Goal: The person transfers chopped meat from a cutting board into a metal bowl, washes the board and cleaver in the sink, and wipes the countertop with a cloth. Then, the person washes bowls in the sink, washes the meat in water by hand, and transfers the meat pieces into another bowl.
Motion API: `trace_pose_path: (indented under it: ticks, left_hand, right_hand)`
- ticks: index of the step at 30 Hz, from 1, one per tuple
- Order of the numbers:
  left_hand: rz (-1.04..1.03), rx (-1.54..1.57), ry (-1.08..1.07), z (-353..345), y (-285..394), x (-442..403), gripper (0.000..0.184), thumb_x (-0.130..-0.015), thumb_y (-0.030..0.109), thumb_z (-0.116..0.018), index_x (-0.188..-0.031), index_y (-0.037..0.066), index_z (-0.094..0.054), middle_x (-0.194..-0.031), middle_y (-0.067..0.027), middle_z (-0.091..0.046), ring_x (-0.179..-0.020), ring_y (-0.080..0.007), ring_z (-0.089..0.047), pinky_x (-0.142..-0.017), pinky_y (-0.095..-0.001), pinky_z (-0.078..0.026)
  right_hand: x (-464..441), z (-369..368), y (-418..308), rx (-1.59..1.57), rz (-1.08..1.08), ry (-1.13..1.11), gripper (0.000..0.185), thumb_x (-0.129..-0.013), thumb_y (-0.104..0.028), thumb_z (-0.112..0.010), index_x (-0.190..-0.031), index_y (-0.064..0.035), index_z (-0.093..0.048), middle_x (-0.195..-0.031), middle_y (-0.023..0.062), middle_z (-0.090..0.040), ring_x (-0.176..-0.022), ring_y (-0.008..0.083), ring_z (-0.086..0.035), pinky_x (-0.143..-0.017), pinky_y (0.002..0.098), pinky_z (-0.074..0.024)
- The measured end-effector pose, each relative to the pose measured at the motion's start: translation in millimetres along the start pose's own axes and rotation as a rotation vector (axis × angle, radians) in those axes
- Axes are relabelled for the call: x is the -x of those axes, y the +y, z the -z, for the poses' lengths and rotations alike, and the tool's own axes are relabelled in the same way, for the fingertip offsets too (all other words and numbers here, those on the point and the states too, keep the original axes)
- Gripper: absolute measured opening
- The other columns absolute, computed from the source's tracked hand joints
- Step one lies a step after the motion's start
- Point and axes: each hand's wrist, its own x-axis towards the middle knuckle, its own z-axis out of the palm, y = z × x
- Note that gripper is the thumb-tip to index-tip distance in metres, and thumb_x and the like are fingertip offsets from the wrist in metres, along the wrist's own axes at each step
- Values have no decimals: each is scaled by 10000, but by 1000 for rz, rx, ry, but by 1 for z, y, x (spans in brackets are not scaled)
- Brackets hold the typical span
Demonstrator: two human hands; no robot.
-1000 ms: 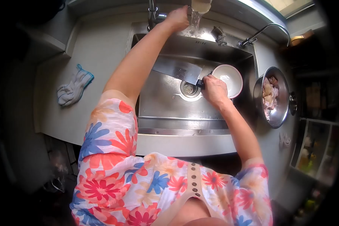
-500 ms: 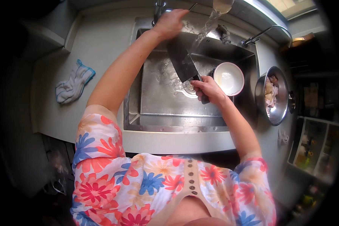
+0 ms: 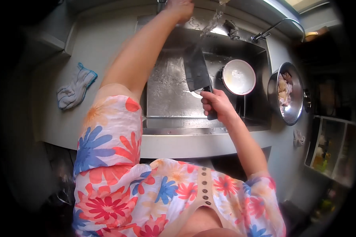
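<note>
My right hand (image 3: 218, 106) is closed around the black handle of a cleaver (image 3: 196, 67). Its wide dark blade points away from me over the steel sink (image 3: 166, 94). Stretched out to the far side of the sink, my left hand (image 3: 180, 10) is beside the tap base (image 3: 161, 5), partly cut off by the top edge. Its fingers look curled, but what they hold is hidden. A stream of water (image 3: 214, 21) falls from the top of the view near the blade. In the sink, right of the cleaver, sits a white bowl (image 3: 239, 77) with a pinkish rim.
On the right counter stands a metal bowl (image 3: 296, 106) with pieces of raw meat (image 3: 284, 91). Behind it a thin curved tap (image 3: 261, 36) rises. A folded white cloth (image 3: 76, 87) with blue edging lies left of the sink. A dark scrubber-like thing (image 3: 231, 30) rests on the back rim.
My left hand has reached farther away, toward the top edge. The cleaver has turned a little more upright and its handle sits slightly nearer me. The whole view has shifted a little.
</note>
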Motion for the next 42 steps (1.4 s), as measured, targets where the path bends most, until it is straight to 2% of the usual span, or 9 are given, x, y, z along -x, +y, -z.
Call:
trace_pose_path:
  ticks: [8,12,15,18,23,24,31,38,42]
  left_hand:
    - [228,254,185,13,-15,161,438,-758,346,-606,-1175,225,-543,-1301,-68,-446,-1236,-293,-360,-943,-509,-347]
    - [853,-188,104,4,-111,321,482,-778,438,-573,-1207,225,-525,-1334,-114,-378,-1228,-394,-290,-825,-663,-325]
    - [1150,-148,110,-34,-145,384,428,-784,440,-572,-1150,218,-579,-1335,-146,-385,-1226,-414,-280,-905,-583,-331]
    - [1066,-184,226,-43,-145,373,314,-797,372,-597,-1031,167,-641,-1207,-142,-516,-1123,-353,-440,-895,-477,-395]
    - [719,834,570,-47,-98,331,144,-788,18,-609,-923,47,-651,-912,-31,-621,-776,-144,-584,-739,-239,-464]
    - [693,980,526,-22,-56,314,188,-818,-10,-588,-1000,17,-625,-932,-13,-619,-886,-105,-553,-824,-215,-432]
    - [-69,743,448,8,148,238,370,-764,49,-585,-1123,139,-590,-967,-65,-550,-926,-264,-497,-802,-354,-407]
    - [112,469,628,-11,80,197,266,-783,111,-534,-1033,162,-608,-927,-56,-559,-864,-270,-507,-729,-390,-408]
    - [550,1185,451,-34,31,182,209,-848,135,-545,-1031,95,-639,-877,-79,-638,-778,-197,-599,-721,-281,-473]
  right_hand:
    - [31,27,21,227,92,139,164,-830,-138,-551,-755,-47,-437,-622,12,-442,-467,80,-424,-389,262,-404]
    - [24,52,27,-171,45,-32,179,-856,-161,-573,-790,-64,-438,-619,-12,-410,-464,63,-387,-396,238,-387]
    - [12,67,33,-370,7,-171,151,-878,-161,-549,-817,-71,-445,-605,-37,-378,-454,40,-344,-395,218,-347]
    - [2,63,39,-549,-38,-296,137,-900,-169,-518,-823,-82,-445,-596,-58,-358,-448,31,-322,-403,208,-326]
    - [4,49,47,-516,-30,-292,141,-894,-158,-521,-807,-96,-429,-598,-55,-357,-447,34,-324,-403,211,-328]
    - [6,46,47,-483,-22,-287,143,-890,-155,-526,-804,-97,-428,-599,-53,-361,-447,36,-328,-402,213,-332]
    - [31,3,47,-238,14,-249,101,-825,-97,-545,-847,-80,-449,-590,-33,-375,-440,50,-350,-383,243,-365]
    - [79,-4,33,5,17,-311,103,-791,-50,-532,-820,-71,-435,-548,-32,-344,-397,63,-305,-372,244,-339]
    - [111,23,42,71,123,-299,100,-783,-38,-562,-818,-57,-470,-552,-27,-398,-386,53,-334,-354,237,-338]
